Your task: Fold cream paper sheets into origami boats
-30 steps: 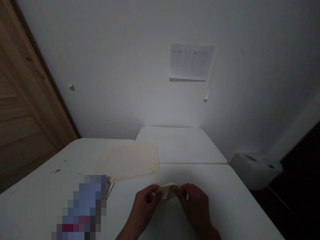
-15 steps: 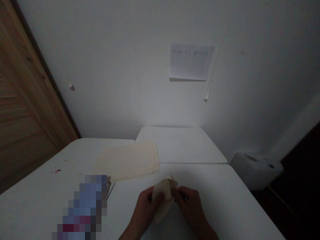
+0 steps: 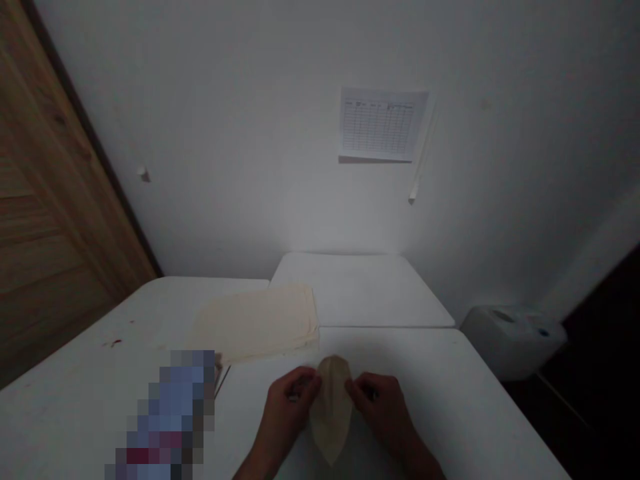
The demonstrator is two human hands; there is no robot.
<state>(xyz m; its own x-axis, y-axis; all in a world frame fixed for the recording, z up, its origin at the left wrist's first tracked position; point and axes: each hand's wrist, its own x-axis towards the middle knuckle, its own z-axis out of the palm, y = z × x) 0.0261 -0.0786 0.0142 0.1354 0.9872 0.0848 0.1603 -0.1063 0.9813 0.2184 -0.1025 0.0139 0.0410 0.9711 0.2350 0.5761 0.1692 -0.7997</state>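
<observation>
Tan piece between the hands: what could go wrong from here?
The left hand and right hand pinch the tan piece at opposite edges; it looks thin, so an uneven pull might tear it. Its pointed near end is unheld and could bend if it catches the table.

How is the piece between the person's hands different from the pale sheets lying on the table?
The held piece is narrow and tapers to a point at its lower end; the pale sheets are wider and roughly rectangular. The held piece is pinched between left hand and right hand, while the pale sheets lie flat, stacked. Both look thin and beige.
</observation>
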